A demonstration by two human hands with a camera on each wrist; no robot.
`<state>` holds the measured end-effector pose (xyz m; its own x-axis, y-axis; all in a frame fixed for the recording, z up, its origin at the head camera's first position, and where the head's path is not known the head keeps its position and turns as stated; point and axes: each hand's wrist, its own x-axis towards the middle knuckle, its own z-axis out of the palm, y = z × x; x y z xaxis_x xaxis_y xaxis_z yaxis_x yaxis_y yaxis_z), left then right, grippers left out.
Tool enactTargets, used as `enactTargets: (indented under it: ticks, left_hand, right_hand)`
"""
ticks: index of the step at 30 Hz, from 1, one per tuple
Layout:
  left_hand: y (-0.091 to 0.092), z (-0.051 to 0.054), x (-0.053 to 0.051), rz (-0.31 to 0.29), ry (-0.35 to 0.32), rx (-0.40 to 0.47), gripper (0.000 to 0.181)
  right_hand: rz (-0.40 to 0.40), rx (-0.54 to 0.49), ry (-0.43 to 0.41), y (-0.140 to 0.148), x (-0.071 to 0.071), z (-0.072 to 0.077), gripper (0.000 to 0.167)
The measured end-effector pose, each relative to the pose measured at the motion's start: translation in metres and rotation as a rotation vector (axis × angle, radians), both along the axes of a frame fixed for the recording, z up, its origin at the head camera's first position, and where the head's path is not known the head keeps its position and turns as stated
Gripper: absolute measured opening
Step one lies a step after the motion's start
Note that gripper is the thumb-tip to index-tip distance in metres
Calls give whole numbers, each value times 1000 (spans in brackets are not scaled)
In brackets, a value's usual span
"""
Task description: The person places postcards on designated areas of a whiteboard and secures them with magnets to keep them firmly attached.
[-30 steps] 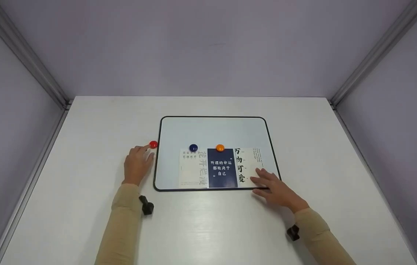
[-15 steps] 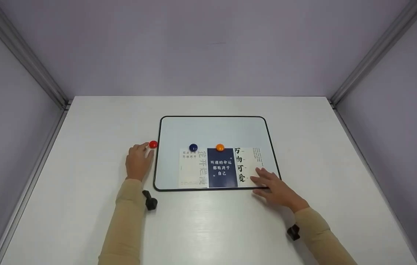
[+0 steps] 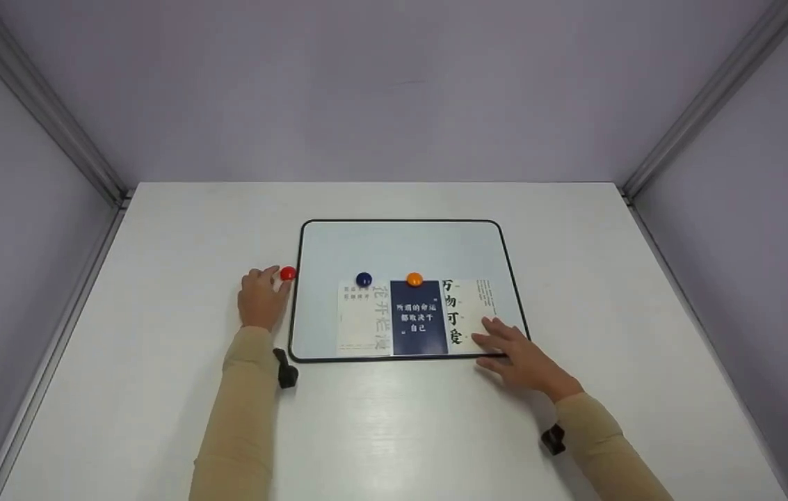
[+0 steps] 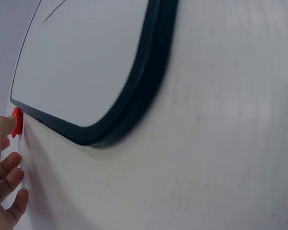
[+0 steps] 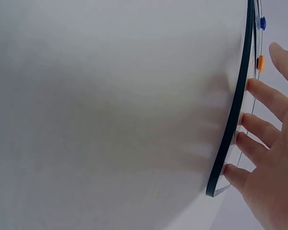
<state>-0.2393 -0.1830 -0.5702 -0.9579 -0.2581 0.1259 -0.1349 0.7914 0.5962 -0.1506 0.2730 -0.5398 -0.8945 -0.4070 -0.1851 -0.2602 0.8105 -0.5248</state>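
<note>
In the head view a black-framed whiteboard (image 3: 400, 243) lies flat. My left hand (image 3: 261, 299) is at its left edge, with thumb and index finger pinching a round red magnet (image 3: 288, 273). The left wrist view shows the thumb against this magnet (image 4: 18, 121), close beside the frame. My right hand (image 3: 522, 358) has spread fingers, several of them resting on the right-hand white card (image 3: 470, 306) and the board's lower right corner. A blue card (image 3: 419, 323) lies in the middle, under an orange magnet (image 3: 414, 279). A dark blue magnet (image 3: 364, 279) sits on the left white card (image 3: 364, 320).
The board rests on a white table (image 3: 380, 424). A grey-lilac wall (image 3: 380, 90) stands behind it, with side panels to the left and right. Small black devices are worn at the left wrist (image 3: 286, 372) and right wrist (image 3: 553, 440).
My left thumb has come in against the red magnet, and the left wrist has shifted slightly forward and right. The right hand, cards and other magnets stay in place.
</note>
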Motion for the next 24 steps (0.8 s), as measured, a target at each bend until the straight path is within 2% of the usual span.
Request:
enactTargets:
  ticks: [5,13,19,24]
  left_hand:
    - [4,0,-4,-7,-45,-18,44]
    - [5,-1,-8,-24,-69,-71,44]
    - [5,3,-8,-46,-119,-78,46]
    - [5,2,-8,-44,-121,-94,42]
  right_hand:
    - [-9,11,-11,-1,0,1,56]
    - [-17,9,-21,-1,0,1,57]
    - [-25,5,-21,-1,0,2,56]
    - [-16,-5,-20,-1,1,1,56]
